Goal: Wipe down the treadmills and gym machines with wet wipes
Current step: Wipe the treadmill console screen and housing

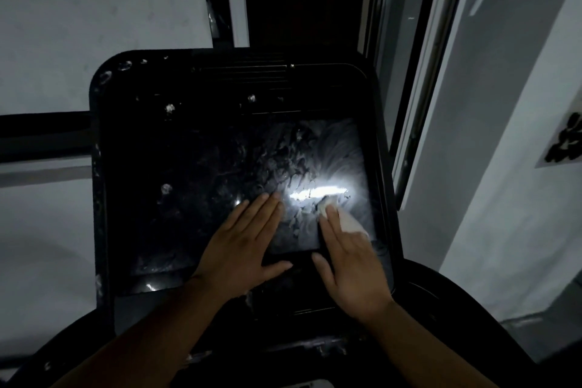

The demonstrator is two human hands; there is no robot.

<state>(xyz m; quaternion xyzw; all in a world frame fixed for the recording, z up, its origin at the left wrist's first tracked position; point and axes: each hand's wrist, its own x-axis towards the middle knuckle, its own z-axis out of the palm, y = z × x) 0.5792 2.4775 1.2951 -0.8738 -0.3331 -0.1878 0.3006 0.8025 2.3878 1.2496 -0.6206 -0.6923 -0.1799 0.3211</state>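
Where right hand presses crumpled white wipe, screen streaked grey, smeared.

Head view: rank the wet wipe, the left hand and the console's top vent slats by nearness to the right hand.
1. Wet wipe, under the right hand's fingers.
2. Left hand, flat on the screen to its left.
3. Vent slats, along the console's far top edge.

The console is black, flecked with small white spots, and its screen shows grey swirling smears around a bright white glare. The wipe is white. The walls are pale grey.
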